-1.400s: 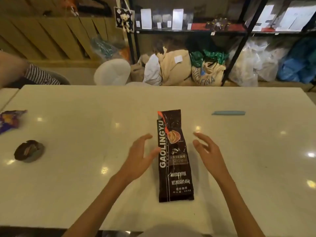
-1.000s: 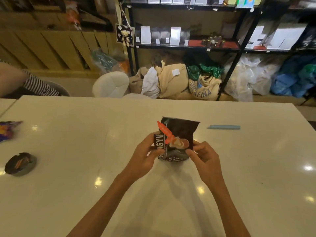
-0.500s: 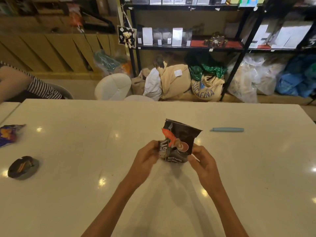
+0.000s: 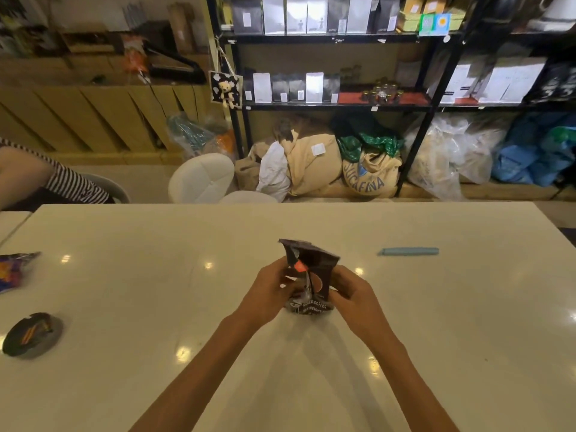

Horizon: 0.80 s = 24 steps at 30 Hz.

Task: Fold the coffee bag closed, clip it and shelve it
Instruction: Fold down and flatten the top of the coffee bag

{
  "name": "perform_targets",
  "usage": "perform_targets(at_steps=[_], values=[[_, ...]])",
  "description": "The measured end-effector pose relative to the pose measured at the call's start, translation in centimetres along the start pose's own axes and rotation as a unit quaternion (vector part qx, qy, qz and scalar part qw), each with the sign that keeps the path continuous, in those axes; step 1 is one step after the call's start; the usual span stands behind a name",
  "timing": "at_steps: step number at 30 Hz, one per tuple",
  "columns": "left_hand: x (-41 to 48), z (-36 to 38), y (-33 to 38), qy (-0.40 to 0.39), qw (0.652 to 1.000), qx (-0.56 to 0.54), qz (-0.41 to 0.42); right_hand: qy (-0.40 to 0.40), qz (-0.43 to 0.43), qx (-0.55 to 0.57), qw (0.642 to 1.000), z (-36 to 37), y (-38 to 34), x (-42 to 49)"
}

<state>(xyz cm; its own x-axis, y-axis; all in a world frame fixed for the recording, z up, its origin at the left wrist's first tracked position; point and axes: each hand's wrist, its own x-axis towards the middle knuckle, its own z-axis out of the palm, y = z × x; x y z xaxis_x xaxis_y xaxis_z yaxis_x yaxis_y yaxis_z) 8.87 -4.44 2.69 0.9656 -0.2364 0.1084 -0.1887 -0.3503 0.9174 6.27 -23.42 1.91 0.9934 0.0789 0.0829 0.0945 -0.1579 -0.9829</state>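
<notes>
A dark brown coffee bag [image 4: 313, 272] with white lettering and an orange mark stands upright on the white table [image 4: 452, 322], its upper part creased and pinched in. My left hand [image 4: 269, 296] grips the bag's left side and my right hand [image 4: 352, 296] grips its right side. A light blue clip [image 4: 408, 251] lies flat on the table to the right of the bag, apart from both hands. Behind the table a black metal shelf unit [image 4: 336, 104] holds rows of bags and boxes.
A round dark packet [image 4: 29, 335] and a colourful wrapper [image 4: 14, 269] lie at the table's left. A person's striped sleeve [image 4: 71, 185] shows at far left. White chairs [image 4: 201, 177] and stuffed sacks [image 4: 367, 169] stand between the table and the shelves.
The bag lay flat on the table; both hands took hold of it and stood it upright. Since then its top has been squeezed narrower and creased.
</notes>
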Motion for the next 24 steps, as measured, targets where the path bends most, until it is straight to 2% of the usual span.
perform_targets(at_steps=[3,6,10,13,16,20,24], values=[[0.4,1.1,0.1,0.049,0.997,0.047,0.037,0.058,-0.018,-0.048,0.997,0.8,-0.3,0.4],[0.6,1.6,-0.1,0.075,0.995,0.04,0.045,0.089,-0.021,-0.071,0.993,1.5,-0.1,0.4],[0.0,1.3,-0.6,-0.004,0.998,-0.062,-0.003,0.132,-0.012,-0.058,0.989,1.4,0.6,0.4],[-0.9,1.3,-1.5,-0.037,0.994,-0.103,-0.025,0.134,-0.009,-0.057,0.989,1.4,0.7,0.7],[-0.7,2.3,-1.1,0.01,0.991,-0.124,-0.045,0.131,-0.012,-0.055,0.99,2.1,0.2,1.0],[0.1,3.4,0.0,0.091,0.994,-0.052,-0.029,0.125,-0.003,-0.045,0.991,2.3,-0.2,1.7],[0.7,3.7,0.2,0.095,0.995,-0.003,-0.011,0.099,0.055,0.031,0.993,1.9,-0.3,2.0]])
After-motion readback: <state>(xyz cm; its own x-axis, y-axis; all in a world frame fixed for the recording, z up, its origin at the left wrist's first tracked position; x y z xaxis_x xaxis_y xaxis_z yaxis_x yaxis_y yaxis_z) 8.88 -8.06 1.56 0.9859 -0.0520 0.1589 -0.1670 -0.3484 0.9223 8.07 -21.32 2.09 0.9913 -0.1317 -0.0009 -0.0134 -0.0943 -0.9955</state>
